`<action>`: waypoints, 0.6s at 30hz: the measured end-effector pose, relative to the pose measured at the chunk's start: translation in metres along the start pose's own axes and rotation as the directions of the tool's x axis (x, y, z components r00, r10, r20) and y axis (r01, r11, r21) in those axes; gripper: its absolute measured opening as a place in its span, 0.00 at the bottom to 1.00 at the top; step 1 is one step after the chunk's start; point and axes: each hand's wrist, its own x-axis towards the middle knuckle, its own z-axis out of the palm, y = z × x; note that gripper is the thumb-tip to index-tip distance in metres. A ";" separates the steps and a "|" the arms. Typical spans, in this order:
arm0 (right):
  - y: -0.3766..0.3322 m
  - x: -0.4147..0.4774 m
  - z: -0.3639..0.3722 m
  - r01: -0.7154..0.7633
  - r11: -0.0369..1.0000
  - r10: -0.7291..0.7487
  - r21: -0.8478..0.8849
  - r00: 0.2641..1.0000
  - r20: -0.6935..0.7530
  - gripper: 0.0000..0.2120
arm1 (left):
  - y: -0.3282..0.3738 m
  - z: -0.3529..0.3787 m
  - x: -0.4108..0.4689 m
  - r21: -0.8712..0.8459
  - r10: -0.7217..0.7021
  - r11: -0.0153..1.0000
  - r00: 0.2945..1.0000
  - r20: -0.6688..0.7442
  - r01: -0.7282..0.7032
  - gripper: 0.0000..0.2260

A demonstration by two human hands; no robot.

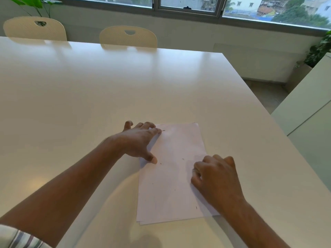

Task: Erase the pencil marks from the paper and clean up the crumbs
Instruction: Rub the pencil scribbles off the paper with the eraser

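Paper [170, 185] is lying lengthwise away from me, crumbs [183, 159] between flat left hand [138, 140] pinning it and curled right hand [215, 179], contents unclear.

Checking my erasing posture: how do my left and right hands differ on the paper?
The left hand lies spread and flat at the paper's far left corner; the right hand is curled at its right edge, nearer me; whether it holds anything is hidden. Both touch the paper.

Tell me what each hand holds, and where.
Left hand grips nothing: spread fingers press the paper's far left corner. Right hand is curled over the paper's right edge; anything inside it is hidden.
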 end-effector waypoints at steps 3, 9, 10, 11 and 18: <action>-0.014 -0.013 -0.008 0.102 0.995 -0.099 -0.022 0.990 0.100 0.14 | 0.000 0.002 0.000 0.005 -0.005 1.000 1.000 -0.004 0.005 0.50; 0.016 -0.026 -0.012 -0.054 0.998 0.056 -0.023 0.992 0.113 0.11 | 0.000 0.002 0.001 0.001 -0.003 1.000 1.000 -0.006 0.003 0.50; 0.020 -0.028 -0.011 -0.089 0.996 0.088 0.004 0.987 0.132 0.10 | -0.001 0.002 0.001 -0.002 -0.004 1.000 1.000 -0.010 0.004 0.50; 0.022 -0.030 -0.012 -0.124 0.990 0.111 0.071 0.980 0.164 0.10 | -0.001 0.002 0.001 -0.005 -0.003 1.000 1.000 -0.013 0.003 0.50; 0.064 -0.008 -0.018 -0.440 0.671 0.445 0.597 0.883 0.150 0.02 | -0.001 0.004 0.000 -0.024 -0.015 1.000 1.000 -0.009 0.014 0.51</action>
